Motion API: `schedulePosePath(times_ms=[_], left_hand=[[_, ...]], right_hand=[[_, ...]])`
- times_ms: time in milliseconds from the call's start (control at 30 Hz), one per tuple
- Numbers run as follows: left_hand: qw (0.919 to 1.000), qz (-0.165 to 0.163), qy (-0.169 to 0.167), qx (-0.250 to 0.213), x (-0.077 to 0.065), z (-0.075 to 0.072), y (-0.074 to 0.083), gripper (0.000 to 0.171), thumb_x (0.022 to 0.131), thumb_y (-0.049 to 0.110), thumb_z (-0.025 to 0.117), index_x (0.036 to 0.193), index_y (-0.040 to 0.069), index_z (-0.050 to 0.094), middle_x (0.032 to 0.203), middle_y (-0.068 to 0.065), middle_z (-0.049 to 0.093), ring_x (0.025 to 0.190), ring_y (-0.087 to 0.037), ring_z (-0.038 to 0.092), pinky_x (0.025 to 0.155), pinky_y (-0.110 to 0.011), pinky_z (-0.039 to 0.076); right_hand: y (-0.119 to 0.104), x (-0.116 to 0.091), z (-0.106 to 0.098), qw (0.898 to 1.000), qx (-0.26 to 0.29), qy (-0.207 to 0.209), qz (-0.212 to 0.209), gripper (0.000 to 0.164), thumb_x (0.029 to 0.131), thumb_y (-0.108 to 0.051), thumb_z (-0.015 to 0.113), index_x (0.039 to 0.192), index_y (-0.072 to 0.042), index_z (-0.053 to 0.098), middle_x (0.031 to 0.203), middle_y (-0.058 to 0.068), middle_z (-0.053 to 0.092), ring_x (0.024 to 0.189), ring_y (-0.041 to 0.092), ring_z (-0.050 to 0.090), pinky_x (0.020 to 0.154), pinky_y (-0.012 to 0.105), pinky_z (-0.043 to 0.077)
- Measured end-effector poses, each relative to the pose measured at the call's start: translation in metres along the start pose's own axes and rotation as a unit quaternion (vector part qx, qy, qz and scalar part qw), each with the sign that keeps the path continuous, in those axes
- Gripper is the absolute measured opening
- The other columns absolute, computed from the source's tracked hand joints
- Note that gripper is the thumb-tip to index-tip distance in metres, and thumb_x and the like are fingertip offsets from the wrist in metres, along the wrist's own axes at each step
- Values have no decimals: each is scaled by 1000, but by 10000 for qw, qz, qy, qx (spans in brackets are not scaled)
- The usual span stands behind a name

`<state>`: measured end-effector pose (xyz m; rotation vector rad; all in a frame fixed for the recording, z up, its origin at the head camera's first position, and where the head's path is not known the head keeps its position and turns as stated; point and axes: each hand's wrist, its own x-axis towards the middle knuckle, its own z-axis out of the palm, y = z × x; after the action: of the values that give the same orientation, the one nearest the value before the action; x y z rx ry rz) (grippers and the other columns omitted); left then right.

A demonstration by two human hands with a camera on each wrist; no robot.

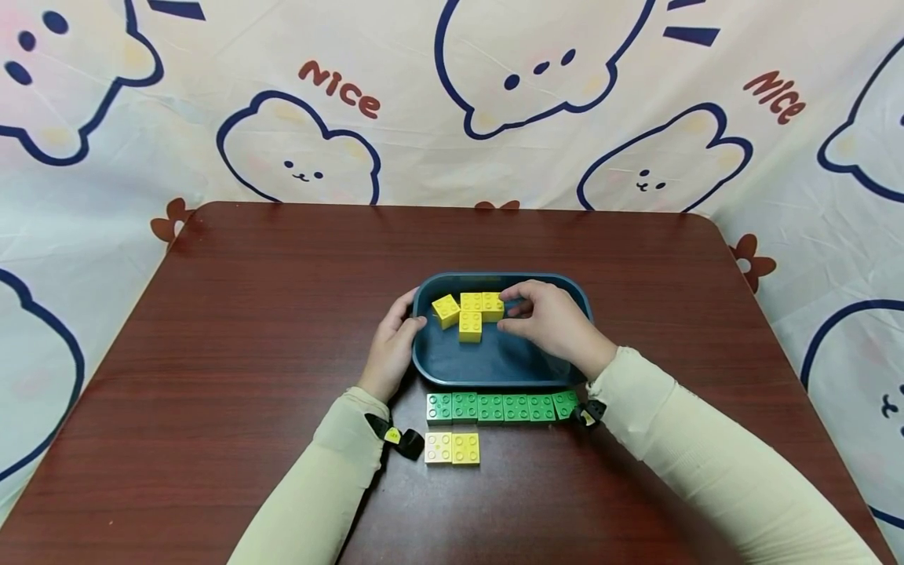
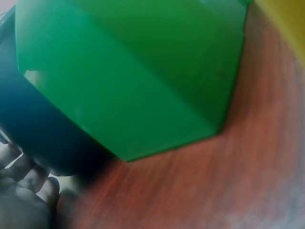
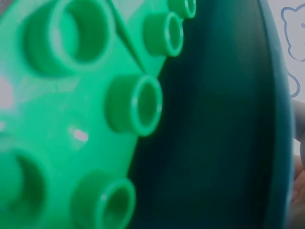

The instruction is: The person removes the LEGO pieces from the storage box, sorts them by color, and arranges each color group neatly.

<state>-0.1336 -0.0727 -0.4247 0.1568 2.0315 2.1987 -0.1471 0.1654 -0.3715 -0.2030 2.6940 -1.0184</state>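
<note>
My left hand grips the left end of a dark blue tray, thumb over the rim. Inside the tray several yellow toy bricks lie toward the back left: a tilted one, a front one and a right-hand one. My right hand reaches in from the right, thumb and forefinger apart at the right-hand brick's edge; whether they touch it is unclear. Close up, green bricks fill much of the left wrist view and the right wrist view.
In front of the tray runs a row of green bricks, the rightmost slightly askew beside my right wrist. Nearer me lie a pale yellow brick and a yellow brick, side by side. The brown table meets a printed cloth behind.
</note>
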Motion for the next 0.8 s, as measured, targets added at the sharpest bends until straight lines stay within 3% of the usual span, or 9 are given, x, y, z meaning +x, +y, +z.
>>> schedulePosePath(times_ms=[800], left_hand=[[10000,-39,36,53,0,1,2,45,95,2,40,139,9,42,141,-4,41,127,-19,40,102,-38,34]], right_hand=[[5,11,5,9989,-285,-231,300,47,83,-24,71,127,-18,55,113,1,57,93,14,59,71,31,52]])
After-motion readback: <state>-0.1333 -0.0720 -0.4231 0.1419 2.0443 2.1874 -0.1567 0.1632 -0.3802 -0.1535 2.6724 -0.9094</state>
